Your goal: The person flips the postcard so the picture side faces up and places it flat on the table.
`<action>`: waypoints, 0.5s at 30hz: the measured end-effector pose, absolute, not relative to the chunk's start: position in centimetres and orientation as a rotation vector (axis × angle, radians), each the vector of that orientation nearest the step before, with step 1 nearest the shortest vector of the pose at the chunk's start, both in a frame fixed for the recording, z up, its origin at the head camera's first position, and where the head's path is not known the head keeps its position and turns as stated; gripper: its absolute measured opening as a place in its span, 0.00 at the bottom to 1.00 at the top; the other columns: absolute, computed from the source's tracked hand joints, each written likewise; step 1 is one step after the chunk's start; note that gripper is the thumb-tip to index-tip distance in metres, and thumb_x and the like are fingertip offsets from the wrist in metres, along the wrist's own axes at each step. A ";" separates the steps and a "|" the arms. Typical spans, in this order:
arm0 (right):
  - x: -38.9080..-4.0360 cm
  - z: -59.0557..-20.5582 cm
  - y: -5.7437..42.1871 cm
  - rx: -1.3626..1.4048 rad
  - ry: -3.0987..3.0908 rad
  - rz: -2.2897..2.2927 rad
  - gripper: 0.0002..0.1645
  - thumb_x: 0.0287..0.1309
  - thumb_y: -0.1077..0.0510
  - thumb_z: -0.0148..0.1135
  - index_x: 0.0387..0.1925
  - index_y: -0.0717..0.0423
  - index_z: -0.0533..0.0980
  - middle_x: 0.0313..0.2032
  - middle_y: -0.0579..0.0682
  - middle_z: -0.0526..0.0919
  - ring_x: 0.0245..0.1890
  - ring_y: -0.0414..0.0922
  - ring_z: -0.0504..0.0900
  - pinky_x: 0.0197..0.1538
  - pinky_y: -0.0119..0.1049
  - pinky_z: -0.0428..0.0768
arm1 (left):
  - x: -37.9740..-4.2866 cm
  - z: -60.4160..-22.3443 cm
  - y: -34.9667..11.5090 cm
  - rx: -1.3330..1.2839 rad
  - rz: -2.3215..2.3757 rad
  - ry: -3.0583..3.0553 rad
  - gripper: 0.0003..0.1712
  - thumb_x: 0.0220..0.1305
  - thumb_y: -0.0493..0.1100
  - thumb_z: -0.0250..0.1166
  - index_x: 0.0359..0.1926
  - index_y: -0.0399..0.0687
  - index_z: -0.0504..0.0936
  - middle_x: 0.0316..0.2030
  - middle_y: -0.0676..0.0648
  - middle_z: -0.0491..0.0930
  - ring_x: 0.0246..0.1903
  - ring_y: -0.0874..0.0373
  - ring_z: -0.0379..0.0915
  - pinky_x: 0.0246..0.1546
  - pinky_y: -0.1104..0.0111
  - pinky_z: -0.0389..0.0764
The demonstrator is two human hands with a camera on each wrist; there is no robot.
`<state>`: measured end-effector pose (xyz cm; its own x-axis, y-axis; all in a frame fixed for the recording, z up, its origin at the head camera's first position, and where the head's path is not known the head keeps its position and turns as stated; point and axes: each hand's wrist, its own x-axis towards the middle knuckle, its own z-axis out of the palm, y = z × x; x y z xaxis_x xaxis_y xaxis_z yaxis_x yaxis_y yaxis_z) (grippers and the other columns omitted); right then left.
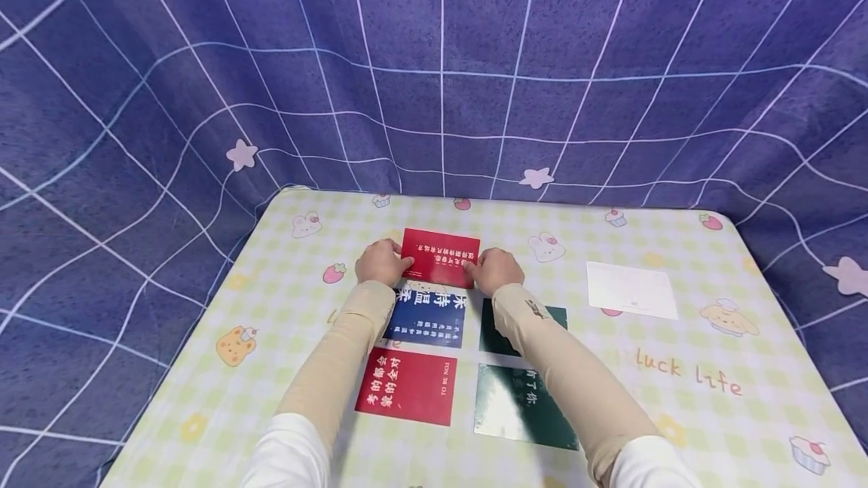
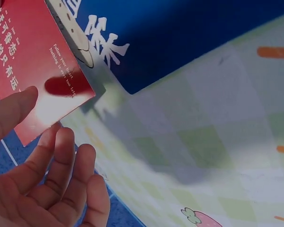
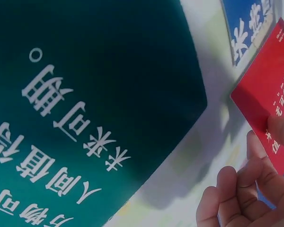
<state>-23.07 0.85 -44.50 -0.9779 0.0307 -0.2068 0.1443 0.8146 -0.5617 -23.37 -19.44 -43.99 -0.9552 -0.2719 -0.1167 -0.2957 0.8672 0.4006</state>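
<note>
Both hands hold a red card (image 1: 441, 247) with white lettering at the back of the table. My left hand (image 1: 381, 262) pinches its left edge; in the left wrist view the thumb lies on the printed face and the fingers are behind. At the opposite edge, my right hand (image 1: 498, 272) pinches it the same way, its other fingers (image 3: 227, 189) loosely curled. Just in front of this card lies a blue card (image 1: 423, 326). A dark green card (image 1: 495, 330) is partly hidden under the right forearm.
Nearer the front lie another red card (image 1: 407, 390) and a second green card (image 1: 508, 405), partly covered by the right arm. A white card (image 1: 631, 290) lies to the right. The checked tablecloth (image 1: 271, 367) meets a blue grid-patterned curtain (image 1: 475, 96) behind.
</note>
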 end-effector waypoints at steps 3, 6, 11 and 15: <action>-23.3 -44.8 0.7 0.119 2.834 -0.849 0.22 0.65 0.45 0.67 0.24 0.56 0.77 0.21 0.51 0.78 0.29 0.49 0.78 0.36 0.41 0.75 | -23.3 -44.2 -19.5 -0.430 0.617 2.997 0.17 0.63 0.50 0.73 0.43 0.43 0.83 0.41 0.42 0.85 0.46 0.45 0.81 0.51 0.51 0.77; -23.5 -45.1 0.4 0.103 2.859 -0.795 0.22 0.65 0.44 0.68 0.24 0.56 0.77 0.22 0.51 0.78 0.30 0.49 0.78 0.39 0.43 0.77 | -23.2 -44.5 -19.5 -0.419 0.585 3.007 0.16 0.62 0.49 0.73 0.42 0.42 0.83 0.37 0.43 0.85 0.44 0.46 0.81 0.50 0.51 0.78; -23.8 -45.8 0.0 0.087 2.892 -0.723 0.22 0.64 0.43 0.68 0.26 0.56 0.78 0.23 0.51 0.79 0.32 0.50 0.79 0.43 0.46 0.80 | -23.2 -44.9 -19.6 -0.384 0.558 3.027 0.16 0.61 0.48 0.74 0.42 0.41 0.84 0.35 0.43 0.85 0.42 0.46 0.81 0.49 0.50 0.79; -24.0 -46.2 -0.1 0.055 2.931 -0.654 0.23 0.65 0.42 0.67 0.25 0.56 0.79 0.24 0.50 0.80 0.32 0.50 0.81 0.44 0.48 0.81 | -23.3 -45.4 -19.8 -0.353 0.531 3.051 0.17 0.61 0.49 0.75 0.43 0.41 0.86 0.37 0.42 0.86 0.42 0.45 0.82 0.49 0.49 0.79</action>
